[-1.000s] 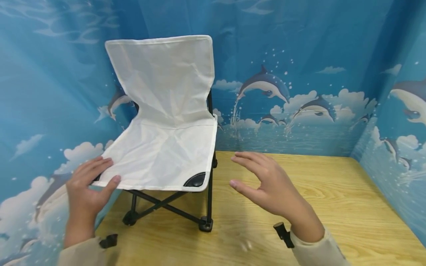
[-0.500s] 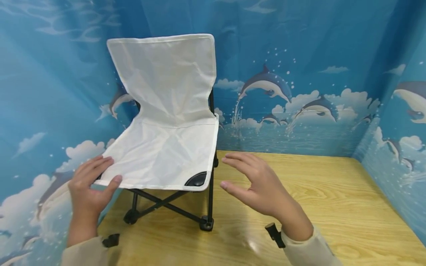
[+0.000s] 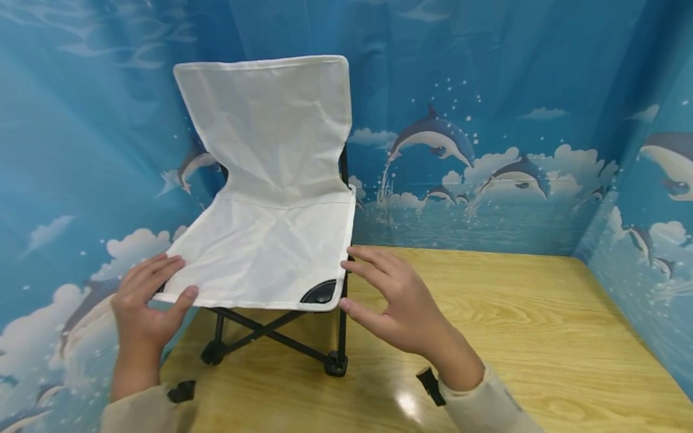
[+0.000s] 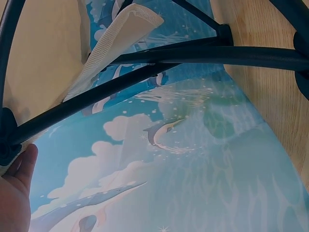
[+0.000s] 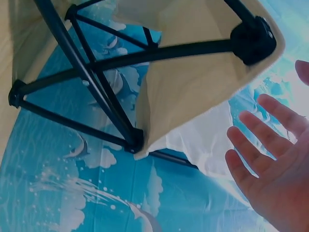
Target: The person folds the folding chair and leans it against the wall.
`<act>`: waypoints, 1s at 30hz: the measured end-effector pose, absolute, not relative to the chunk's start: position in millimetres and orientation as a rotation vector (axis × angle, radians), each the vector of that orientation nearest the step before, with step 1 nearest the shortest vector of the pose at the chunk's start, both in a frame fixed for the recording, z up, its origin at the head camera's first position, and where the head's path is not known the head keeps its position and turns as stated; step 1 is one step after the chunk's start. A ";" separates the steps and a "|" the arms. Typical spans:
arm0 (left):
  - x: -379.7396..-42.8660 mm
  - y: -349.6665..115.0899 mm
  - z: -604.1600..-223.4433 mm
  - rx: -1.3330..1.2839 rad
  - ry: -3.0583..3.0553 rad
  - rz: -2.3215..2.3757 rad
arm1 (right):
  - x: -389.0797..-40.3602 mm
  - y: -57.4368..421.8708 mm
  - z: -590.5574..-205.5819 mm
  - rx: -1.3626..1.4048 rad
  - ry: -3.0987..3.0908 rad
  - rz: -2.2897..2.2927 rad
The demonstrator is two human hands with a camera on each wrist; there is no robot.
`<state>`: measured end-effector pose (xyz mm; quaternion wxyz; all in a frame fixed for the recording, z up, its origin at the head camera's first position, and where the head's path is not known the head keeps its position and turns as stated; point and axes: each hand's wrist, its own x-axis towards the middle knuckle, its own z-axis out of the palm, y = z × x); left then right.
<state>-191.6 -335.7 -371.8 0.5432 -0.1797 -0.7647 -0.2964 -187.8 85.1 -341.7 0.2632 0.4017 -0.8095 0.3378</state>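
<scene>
A white fabric folding chair (image 3: pixel 260 246) with a thin black frame stands unfolded at the left in the head view. My left hand (image 3: pixel 143 300) rests on its front left corner, fingers over the side edge and thumb over the front edge. Spread fingers show on my right hand (image 3: pixel 397 300), right beside the chair's front right corner; contact with the seat edge cannot be made out. In the right wrist view those fingers (image 5: pixel 265 140) look straight, with nothing in them. The wrist views show the black crossed tubes (image 5: pixel 99 77) under the seat.
A wood-grain surface (image 3: pixel 487 337) lies under the chair and stretches to the right. Blue dolphin-print sheets (image 3: pixel 487 90) hang behind and along both sides, close to the chair's back and left side. A black patch (image 3: pixel 319 292) covers the seat's front right corner.
My right hand has moved left, up to the seat's right edge, with its fingers still spread. My left hand stays on the front left corner, and the chair stands still.
</scene>
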 end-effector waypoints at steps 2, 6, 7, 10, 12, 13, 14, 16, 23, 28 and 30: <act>-191.5 -334.3 -371.0 -0.432 -1.806 -0.703 | -187.1 82.0 -343.8 1.090 -2.194 0.903; -191.2 -331.9 -369.7 -0.438 -1.797 -0.703 | -185.8 76.7 -347.7 1.092 -2.205 0.894; -191.2 -331.5 -369.4 -0.438 -1.796 -0.703 | -185.7 75.5 -348.4 1.092 -2.207 0.888; -191.2 -330.5 -369.0 -0.432 -1.795 -0.707 | -185.8 72.3 -350.5 1.100 -2.212 0.874; -191.3 -330.0 -368.8 -0.427 -1.796 -0.707 | -185.7 70.5 -351.5 1.103 -2.217 0.860; -191.4 -329.7 -368.6 -0.427 -1.795 -0.708 | -185.7 69.9 -352.0 1.102 -2.220 0.857; -191.6 -329.6 -368.5 -0.427 -1.795 -0.708 | -185.7 69.4 -352.5 1.101 -2.222 0.856; -192.0 -329.5 -368.4 -0.429 -1.793 -0.708 | -185.4 68.6 -353.2 1.094 -2.227 0.851; -195.0 -334.8 -374.8 -0.423 -1.792 -0.697 | -183.7 65.8 -350.8 1.089 -2.251 0.832; -195.9 -338.6 -378.1 -0.419 -1.792 -0.688 | -183.3 62.5 -347.9 1.103 -2.247 0.796; -196.2 -339.1 -378.3 -0.418 -1.789 -0.687 | -183.4 60.9 -347.0 1.109 -2.246 0.782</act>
